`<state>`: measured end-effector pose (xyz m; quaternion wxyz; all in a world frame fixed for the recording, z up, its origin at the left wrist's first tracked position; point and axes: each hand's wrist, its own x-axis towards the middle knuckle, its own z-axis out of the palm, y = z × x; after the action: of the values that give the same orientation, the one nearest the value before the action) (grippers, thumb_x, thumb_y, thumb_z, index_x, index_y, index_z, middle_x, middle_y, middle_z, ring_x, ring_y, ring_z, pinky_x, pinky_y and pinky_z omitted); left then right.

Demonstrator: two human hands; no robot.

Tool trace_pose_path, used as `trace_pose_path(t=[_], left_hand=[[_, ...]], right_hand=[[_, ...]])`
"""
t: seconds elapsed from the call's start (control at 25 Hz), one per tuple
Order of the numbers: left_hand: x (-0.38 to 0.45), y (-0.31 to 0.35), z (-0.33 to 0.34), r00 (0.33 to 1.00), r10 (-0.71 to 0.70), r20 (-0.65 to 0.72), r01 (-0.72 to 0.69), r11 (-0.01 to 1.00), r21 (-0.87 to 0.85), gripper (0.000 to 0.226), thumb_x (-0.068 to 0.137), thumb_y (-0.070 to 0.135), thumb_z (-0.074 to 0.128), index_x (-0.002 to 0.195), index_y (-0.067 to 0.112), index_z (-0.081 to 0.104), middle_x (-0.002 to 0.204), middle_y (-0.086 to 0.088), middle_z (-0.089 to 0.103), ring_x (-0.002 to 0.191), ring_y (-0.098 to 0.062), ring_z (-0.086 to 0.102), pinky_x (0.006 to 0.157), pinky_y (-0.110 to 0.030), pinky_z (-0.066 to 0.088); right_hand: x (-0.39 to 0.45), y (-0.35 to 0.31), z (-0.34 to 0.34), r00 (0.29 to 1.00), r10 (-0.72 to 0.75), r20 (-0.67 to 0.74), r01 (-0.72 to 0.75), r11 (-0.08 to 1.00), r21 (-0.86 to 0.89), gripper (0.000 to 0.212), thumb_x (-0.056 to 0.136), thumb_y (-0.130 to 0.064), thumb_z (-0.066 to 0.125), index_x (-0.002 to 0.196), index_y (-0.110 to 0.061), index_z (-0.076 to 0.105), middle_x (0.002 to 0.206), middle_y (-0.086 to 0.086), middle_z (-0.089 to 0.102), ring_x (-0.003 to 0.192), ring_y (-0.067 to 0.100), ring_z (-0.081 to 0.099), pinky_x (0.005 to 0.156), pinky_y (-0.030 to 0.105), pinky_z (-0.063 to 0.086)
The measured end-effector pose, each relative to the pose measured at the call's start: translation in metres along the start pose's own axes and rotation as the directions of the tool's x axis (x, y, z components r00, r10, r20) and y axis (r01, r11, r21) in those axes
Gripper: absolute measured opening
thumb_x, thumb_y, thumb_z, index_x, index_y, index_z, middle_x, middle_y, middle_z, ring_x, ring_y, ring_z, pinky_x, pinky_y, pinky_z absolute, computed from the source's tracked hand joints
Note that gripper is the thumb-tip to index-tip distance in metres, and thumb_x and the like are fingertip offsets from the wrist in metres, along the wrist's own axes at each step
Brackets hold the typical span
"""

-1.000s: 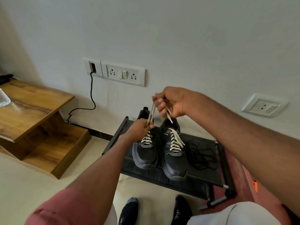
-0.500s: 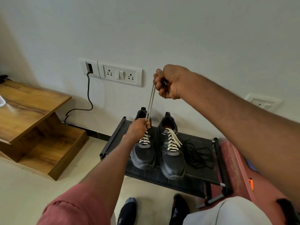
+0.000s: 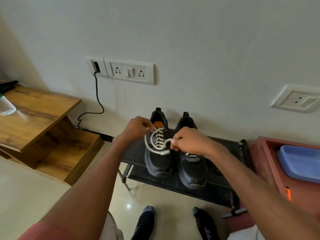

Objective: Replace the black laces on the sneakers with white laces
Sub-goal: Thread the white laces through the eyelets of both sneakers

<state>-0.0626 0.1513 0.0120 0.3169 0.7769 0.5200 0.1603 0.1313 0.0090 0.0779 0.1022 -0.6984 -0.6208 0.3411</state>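
Your left hand (image 3: 136, 129) and right hand (image 3: 187, 142) each pinch the white lace (image 3: 156, 144) over the left sneaker (image 3: 158, 161) on the rack (image 3: 181, 186).

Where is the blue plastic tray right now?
In the head view, the blue plastic tray lies at the far right on the reddish-brown cabinet, right of the black shoe rack.

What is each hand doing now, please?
Left hand: closed, pinching one end of the white lace.
Right hand: closed, pinching the other end of the same lace.
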Motion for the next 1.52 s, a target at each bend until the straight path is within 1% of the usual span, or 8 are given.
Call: trace_pose_path(t=[0.32,0.44,0.52,0.72,0.96,1.2,1.4,1.52], left_hand=[[-0.002,0.024,0.012,0.987,-0.158,0.021,0.158,0.987,-0.018,0.042,0.094,0.045,0.067,0.079,0.006,0.076,0.069,-0.006,0.066,0.064,-0.016,0.058,0.06,-0.028,0.045],[0.009,0.022,0.02,0.968,-0.232,0.093,0.205,0.95,0.234,0.022,0.096,0.025,0.065,0.08,0.009,0.066,0.074,-0.005,0.061,0.064,-0.016,0.055,0.055,-0.023,0.039],[0.013,0.024,0.017,0.961,-0.249,0.119,0.236,0.966,0.108,0.019,0.093,0.017,0.066,0.077,0.008,0.066,0.072,-0.005,0.06,0.061,-0.014,0.053,0.055,-0.022,0.042],[0.008,0.015,-0.005,0.931,-0.353,0.09,0.341,0.759,-0.554,0.032,0.1,0.026,0.068,0.093,-0.004,0.072,0.06,-0.006,0.054,0.049,-0.017,0.053,0.055,-0.029,0.045],[0.007,0.01,-0.014,0.983,-0.185,0.005,0.166,0.871,-0.462,0.037,0.101,0.041,0.066,0.086,0.011,0.082,0.058,0.001,0.053,0.056,-0.017,0.037,0.052,-0.028,0.033],[0.0,0.022,-0.006,0.99,-0.126,0.068,0.143,0.891,-0.43,0.034,0.106,0.029,0.059,0.097,0.003,0.078,0.093,-0.004,0.08,0.055,0.005,0.054,0.052,-0.011,0.041],[-0.005,0.034,0.007,0.997,-0.072,0.028,0.077,0.898,-0.434,0.034,0.108,0.029,0.055,0.091,0.007,0.075,0.089,-0.002,0.079,0.068,-0.001,0.064,0.071,-0.022,0.048],[-0.018,0.037,0.009,0.997,-0.01,0.078,0.047,0.869,-0.493,0.021,0.103,0.008,0.054,0.104,0.008,0.075,0.082,0.0,0.071,0.064,0.004,0.06,0.065,-0.013,0.047]], right_hand=[[0.011,0.0,0.026,0.946,-0.322,-0.045,0.297,0.797,0.527,0.018,0.104,-0.017,0.064,0.105,-0.023,0.081,0.093,-0.009,0.074,0.092,0.005,0.07,0.079,0.015,0.057],[0.016,-0.006,0.03,0.893,-0.448,-0.044,0.397,0.737,0.547,0.018,0.104,-0.014,0.065,0.11,-0.019,0.081,0.105,0.004,0.074,0.103,0.019,0.072,0.101,0.036,0.058],[0.022,-0.005,0.03,0.893,-0.45,0.003,0.377,0.752,0.541,0.017,0.103,-0.018,0.066,0.114,-0.02,0.079,0.104,-0.003,0.075,0.102,0.013,0.073,0.101,0.035,0.058],[0.057,0.008,0.037,0.97,-0.117,-0.215,0.107,0.992,-0.06,0.028,0.104,-0.043,0.061,0.085,-0.023,0.069,0.078,-0.001,0.067,0.078,0.022,0.068,0.07,0.036,0.051],[0.073,-0.019,0.091,0.986,-0.057,-0.154,-0.004,0.929,-0.37,0.047,0.092,-0.047,0.074,0.125,-0.016,0.061,0.124,0.01,0.056,0.106,0.03,0.063,0.081,0.038,0.052],[0.061,-0.015,0.078,0.975,-0.133,-0.175,0.056,0.92,-0.388,0.01,0.098,-0.023,0.063,0.094,-0.02,0.055,0.092,0.001,0.053,0.09,0.028,0.067,0.069,0.034,0.046],[0.063,-0.003,0.05,0.98,-0.099,-0.171,0.121,0.985,0.124,0.022,0.091,-0.019,0.07,0.079,-0.03,0.054,0.073,-0.005,0.061,0.066,0.013,0.06,0.061,0.027,0.043],[0.062,0.001,0.024,0.885,-0.186,-0.427,0.361,0.853,0.377,0.019,0.094,-0.008,0.068,0.094,-0.026,0.071,0.083,-0.006,0.072,0.071,0.006,0.066,0.066,0.024,0.054]])
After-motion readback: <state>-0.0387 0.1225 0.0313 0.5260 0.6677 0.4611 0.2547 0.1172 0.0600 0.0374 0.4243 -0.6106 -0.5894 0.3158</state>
